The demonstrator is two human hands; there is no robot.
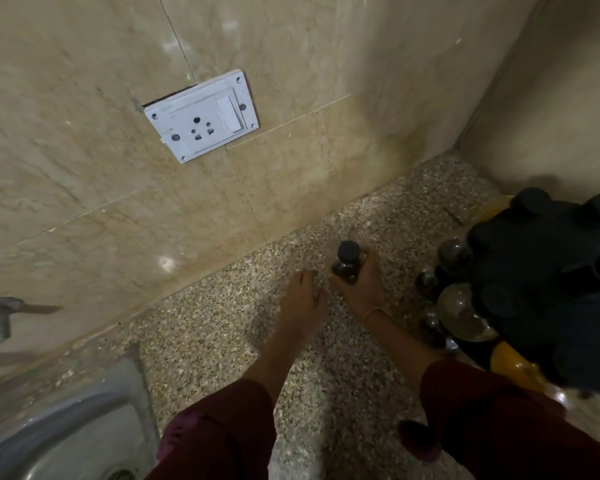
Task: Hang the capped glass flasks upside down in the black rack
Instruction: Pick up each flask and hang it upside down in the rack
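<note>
On the speckled, grainy stone worktop point(222, 323), near its back edge where it meets the beige marble-patterned wall tiles point(84, 168), the right hand point(361, 285) is wrapped around a small glass flask with a round black screw cap point(347, 263). The flask stands cap-up, its dark glass body partly hidden by the fingers; whether its base touches the worktop cannot be told. The left hand point(305, 292) lies just beside it, palm down, fingers loosely spread and holding nothing, their tips on or just above the stone. Both forearms wear dark maroon fabric sleeves point(222, 427), and a thin band circles the right wrist.

At the right end of the worktop, close to the corner of the walls, stands the bulky black rack point(541, 289) with rounded knobs on top. Several round-bellied clear glass flasks point(459, 313) hang or sit against its left side, glossy and blurred, with yellow rounded parts point(513, 365) showing beneath. A white plastic socket plate with a switch point(201, 117) is set in the wall. The curved rim of a steel sink point(66, 427) occupies the front left corner.
</note>
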